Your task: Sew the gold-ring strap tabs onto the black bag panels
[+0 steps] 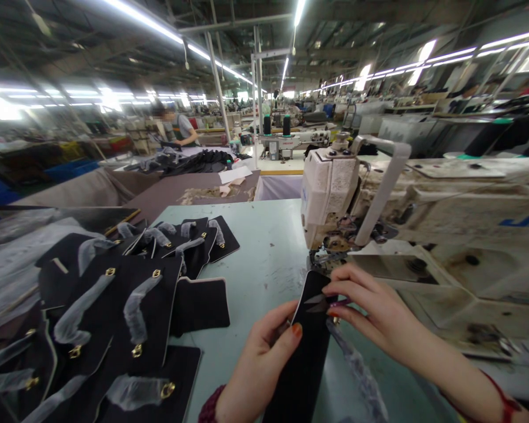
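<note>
A long black panel (304,358) with a pale edge stands tilted in front of me. My left hand (267,355) grips its left edge, thumb on the face and fingers behind. In my right hand (365,299) is a pair of thread snips (318,304), its blades apart and lying over the upper part of the panel. A bit of purple handle shows between the fingers. Below the right hand hangs a plastic-wrapped strap (357,364) with a gold fitting at its top. Its lower end runs out of view.
A sewing machine (335,194) stands close on the right, its head just beyond my hands. Black panels (154,311) with wrapped straps and gold fittings lie piled at left on the pale green tabletop (251,252). Farther back, a person (183,129) works at another table.
</note>
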Motion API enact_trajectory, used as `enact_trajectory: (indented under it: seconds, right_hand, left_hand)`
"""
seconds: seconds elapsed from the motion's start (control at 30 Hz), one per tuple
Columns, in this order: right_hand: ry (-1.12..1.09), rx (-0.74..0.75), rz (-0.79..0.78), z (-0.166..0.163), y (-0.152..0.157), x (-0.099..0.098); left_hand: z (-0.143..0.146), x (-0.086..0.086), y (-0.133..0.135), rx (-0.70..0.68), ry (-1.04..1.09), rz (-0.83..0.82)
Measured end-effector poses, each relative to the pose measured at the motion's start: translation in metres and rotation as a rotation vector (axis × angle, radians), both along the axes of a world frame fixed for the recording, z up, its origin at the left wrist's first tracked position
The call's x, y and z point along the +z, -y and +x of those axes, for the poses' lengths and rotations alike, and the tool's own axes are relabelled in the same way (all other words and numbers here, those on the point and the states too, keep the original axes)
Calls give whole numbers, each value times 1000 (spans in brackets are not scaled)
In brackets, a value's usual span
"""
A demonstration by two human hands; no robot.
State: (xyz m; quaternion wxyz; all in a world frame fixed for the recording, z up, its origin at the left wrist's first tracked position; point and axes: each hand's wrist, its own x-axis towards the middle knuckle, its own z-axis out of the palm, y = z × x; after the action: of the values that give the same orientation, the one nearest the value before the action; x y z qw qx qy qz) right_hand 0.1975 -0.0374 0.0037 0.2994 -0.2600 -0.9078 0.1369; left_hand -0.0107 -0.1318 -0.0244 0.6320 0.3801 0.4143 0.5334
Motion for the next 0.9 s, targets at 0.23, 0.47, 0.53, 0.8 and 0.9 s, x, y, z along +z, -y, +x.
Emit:
enact_trajectory:
  seconds: [0.23,0.47,0.53,0.8,0.9]
  right_hand:
    - [24,20,97,-5,-1,7]
    - [34,52,96,-6,-3,12]
    - [36,61,82,-6,-4,13]
    - [-47,57,-15,-11,-3,8]
    - [-281,-80,-103,-9,2,-2]
  left_hand:
    - [0,0,2,-6,-81,8]
    - [-6,14,-1,-86,-238,124]
    - [-7,17,-2,-100,-307,158]
    - [-3,11,-1,-65,-175,76]
    - [-1,6,0,-27,58,-19]
